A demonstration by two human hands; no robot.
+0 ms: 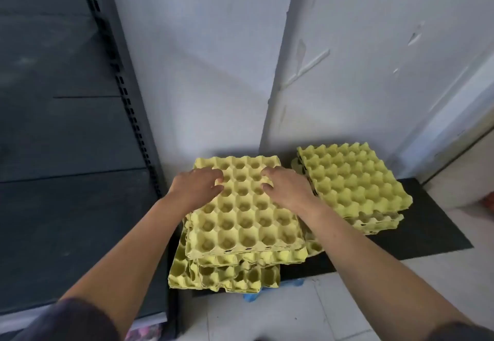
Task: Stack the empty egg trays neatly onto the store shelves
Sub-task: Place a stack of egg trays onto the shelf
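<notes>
Left hand [197, 188], right hand [290, 192] grip top yellow moulded-pulp egg tray [240, 223] by its cups, frame centre (probably for level lift).

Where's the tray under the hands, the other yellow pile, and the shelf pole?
top egg tray [242, 223], head view, middle cups.
right pile [352, 177], head view, its top tray's centre.
shelf post [125, 92], head view, slotted strip.
</notes>
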